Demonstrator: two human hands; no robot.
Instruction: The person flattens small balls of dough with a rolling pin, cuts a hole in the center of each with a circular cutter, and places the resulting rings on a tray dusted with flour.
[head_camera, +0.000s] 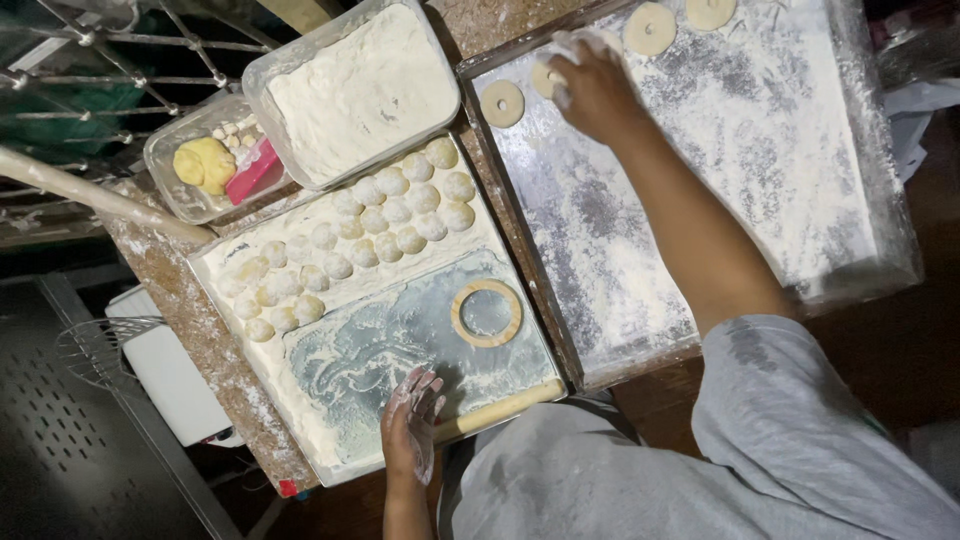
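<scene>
The right hand (592, 88) reaches to the far end of a floured metal tray (700, 230), its grip closed on a pale dough ring (547, 78) that lies on the tray. Another dough ring (502, 103) lies just beside it, and two more (650, 28) lie farther along the tray's far edge. The left hand (410, 425), dusted white, rests open and flat on a floured board (370, 350) near a wooden rolling pin (500, 408). A round wooden cutter ring (487, 313) lies on the board, with rows of small dough balls (385, 225) beyond it. A clear tub of flour (360, 90) stands past them, beside a smaller clear tub (195, 170) holding a yellow dough lump (203, 163) and a red scraper (255, 172). All stand on a speckled brown table (190, 320).
</scene>
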